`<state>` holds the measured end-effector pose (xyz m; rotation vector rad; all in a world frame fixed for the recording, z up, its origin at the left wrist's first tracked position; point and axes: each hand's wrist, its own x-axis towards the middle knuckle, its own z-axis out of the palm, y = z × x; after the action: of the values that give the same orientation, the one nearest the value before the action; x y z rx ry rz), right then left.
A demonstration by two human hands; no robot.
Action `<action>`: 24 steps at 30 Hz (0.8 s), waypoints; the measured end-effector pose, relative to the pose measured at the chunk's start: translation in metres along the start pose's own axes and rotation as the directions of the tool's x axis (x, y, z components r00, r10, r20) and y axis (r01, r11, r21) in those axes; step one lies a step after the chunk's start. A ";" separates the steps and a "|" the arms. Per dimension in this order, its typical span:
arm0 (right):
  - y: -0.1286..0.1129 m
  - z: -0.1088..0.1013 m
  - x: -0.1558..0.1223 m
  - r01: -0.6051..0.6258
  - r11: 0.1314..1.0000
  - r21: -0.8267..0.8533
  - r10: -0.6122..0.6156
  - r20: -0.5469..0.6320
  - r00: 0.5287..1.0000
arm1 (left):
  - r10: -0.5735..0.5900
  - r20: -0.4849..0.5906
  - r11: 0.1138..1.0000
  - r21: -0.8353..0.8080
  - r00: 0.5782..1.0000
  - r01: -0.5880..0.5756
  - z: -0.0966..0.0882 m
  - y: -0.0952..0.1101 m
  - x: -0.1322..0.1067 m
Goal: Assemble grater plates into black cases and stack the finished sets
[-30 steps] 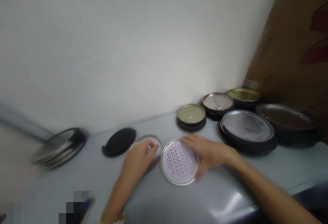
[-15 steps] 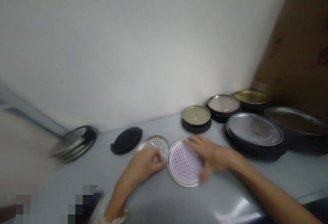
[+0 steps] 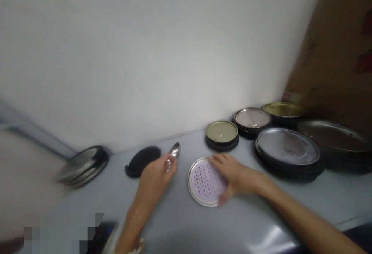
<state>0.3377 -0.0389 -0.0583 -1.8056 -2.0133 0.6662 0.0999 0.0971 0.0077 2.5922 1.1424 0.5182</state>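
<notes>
Steel spoon was pinched tilted-upright in the left hand, fingers closed, just beside a black lid; the right hand lay open, flat on a metal-rimmed lilac perforated disc on the counter.

Stacked lids behind perforated disc

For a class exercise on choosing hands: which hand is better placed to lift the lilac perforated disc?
Probably the right hand: it rests on the disc, while the left hand is holding a shiny metal piece.
</notes>
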 end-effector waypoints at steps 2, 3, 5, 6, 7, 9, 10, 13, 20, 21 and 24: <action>-0.005 0.006 0.003 -0.023 1.000 -0.001 0.023 -0.046 0.999 | -0.070 -0.192 0.981 -0.192 0.979 0.032 -0.008 -0.002 0.000; -0.009 0.009 0.005 -0.033 0.999 0.008 0.034 -0.069 0.997 | -0.123 -0.258 0.952 -0.304 0.958 0.040 -0.011 -0.003 0.000; -0.016 0.013 0.009 -0.044 0.997 0.057 0.051 -0.129 0.990 | -0.242 -0.288 0.845 -0.532 0.926 0.056 -0.010 -0.002 0.000; -0.020 0.013 0.010 -0.040 0.994 0.099 0.057 -0.171 0.984 | -0.297 -0.244 0.770 -0.633 0.923 0.080 -0.007 -0.001 0.001; -0.023 0.013 0.011 -0.025 0.987 0.156 0.060 -0.221 0.974 | -0.341 -0.168 0.688 -0.715 0.925 0.124 -0.002 0.000 0.002; -0.027 0.009 0.014 0.037 0.942 0.334 0.075 -0.314 0.946 | -0.383 0.008 0.560 -0.793 0.924 0.239 0.010 0.001 0.005; -0.028 0.006 0.015 0.071 0.888 0.454 0.096 -0.334 0.938 | -0.379 0.076 0.545 -0.787 0.922 0.289 0.018 0.000 0.006; -0.023 -0.002 0.017 0.101 0.643 0.759 0.178 -0.276 0.944 | -0.302 0.111 0.716 -0.629 0.947 0.303 0.039 -0.005 0.011; -0.014 0.001 0.008 -0.006 0.909 0.418 0.106 -0.215 0.971 | -0.223 0.162 0.959 0.214 0.961 0.186 0.055 -0.010 0.010; -0.015 0.002 0.007 -0.024 0.935 0.353 0.098 -0.195 0.976 | -0.221 0.181 0.951 0.258 0.958 0.170 0.053 -0.010 0.010; -0.020 0.005 0.003 -0.054 0.963 0.264 0.101 -0.165 0.981 | -0.203 0.210 0.940 0.314 0.956 0.131 0.047 -0.008 0.008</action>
<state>0.3178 -0.0378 -0.0510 -1.7293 -1.6634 0.7260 0.1195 0.1042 -0.0360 2.6696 1.4312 -0.0099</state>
